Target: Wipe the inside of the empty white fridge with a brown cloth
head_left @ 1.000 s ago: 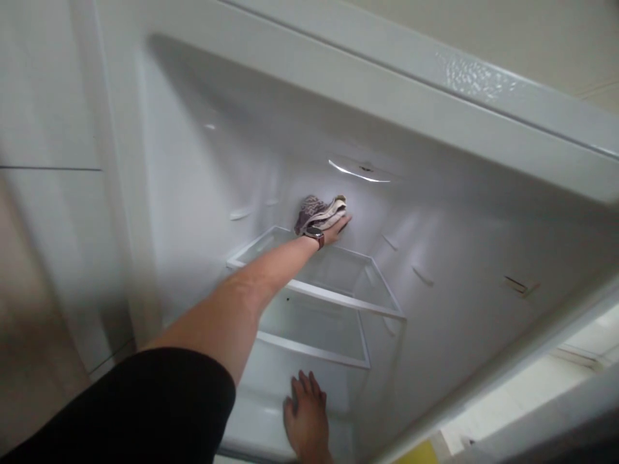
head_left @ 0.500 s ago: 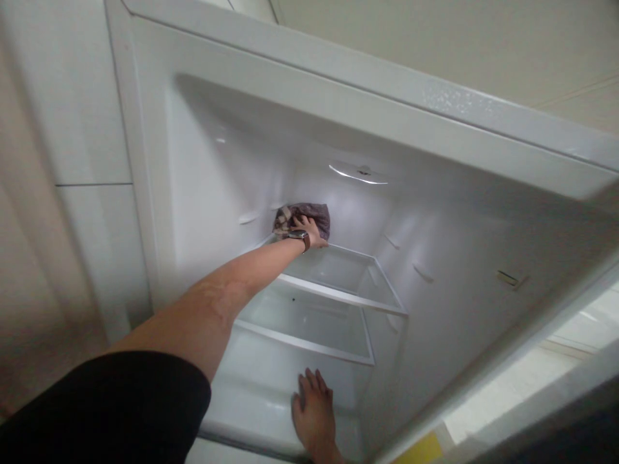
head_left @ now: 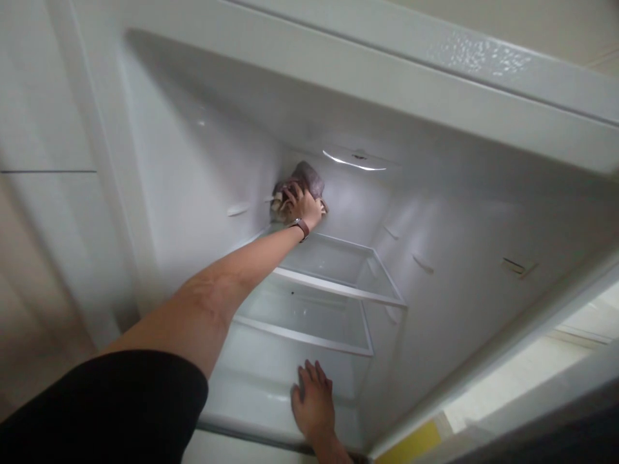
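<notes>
I look into an open white fridge (head_left: 435, 283) with bare glass shelves (head_left: 338, 290). My left hand (head_left: 304, 205), with a watch on the wrist, is stretched deep inside and presses a crumpled purple-grey cloth (head_left: 302, 180) against the back wall near its upper left corner, fingers closed on it. My right hand (head_left: 313, 399) lies flat with fingers spread on a lower shelf near the fridge's front edge, holding nothing.
An oval light cover (head_left: 355, 161) sits on the fridge ceiling just right of the cloth. Small shelf supports (head_left: 423, 263) stick out of the right wall. White cabinet panels (head_left: 43, 193) stand to the left. Pale floor and a yellow patch (head_left: 411, 444) show at lower right.
My left hand has carried the cloth leftward and then upward along the back wall into the corner. My right hand has stayed on the lower shelf.
</notes>
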`<state>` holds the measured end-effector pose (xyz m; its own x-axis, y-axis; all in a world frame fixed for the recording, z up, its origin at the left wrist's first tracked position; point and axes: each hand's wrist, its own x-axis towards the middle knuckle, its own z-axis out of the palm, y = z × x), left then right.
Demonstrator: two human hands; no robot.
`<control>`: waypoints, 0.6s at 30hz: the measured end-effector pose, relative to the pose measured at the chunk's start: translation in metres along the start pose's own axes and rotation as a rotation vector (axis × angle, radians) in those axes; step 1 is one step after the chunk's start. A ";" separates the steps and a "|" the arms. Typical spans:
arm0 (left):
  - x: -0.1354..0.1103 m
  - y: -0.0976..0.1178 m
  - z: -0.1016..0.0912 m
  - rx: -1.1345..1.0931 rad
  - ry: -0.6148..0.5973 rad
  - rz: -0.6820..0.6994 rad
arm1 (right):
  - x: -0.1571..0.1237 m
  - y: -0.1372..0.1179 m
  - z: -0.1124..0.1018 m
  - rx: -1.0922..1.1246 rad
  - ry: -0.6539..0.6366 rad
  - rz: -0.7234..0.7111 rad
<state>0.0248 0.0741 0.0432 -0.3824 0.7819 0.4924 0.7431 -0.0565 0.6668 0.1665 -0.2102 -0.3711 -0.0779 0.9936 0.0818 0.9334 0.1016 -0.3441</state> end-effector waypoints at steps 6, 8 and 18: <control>0.018 0.027 -0.003 -0.091 0.042 0.084 | -0.001 0.000 0.003 0.009 0.017 -0.004; 0.005 0.045 0.014 -0.083 -0.019 0.203 | 0.000 0.002 0.005 0.007 0.025 -0.008; -0.073 0.100 0.086 -0.078 -0.325 0.823 | 0.000 0.001 0.000 0.015 0.016 -0.018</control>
<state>0.1745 0.0650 0.0261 0.4404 0.6113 0.6576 0.6696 -0.7115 0.2131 0.1676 -0.2103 -0.3717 -0.0894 0.9907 0.1027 0.9264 0.1206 -0.3566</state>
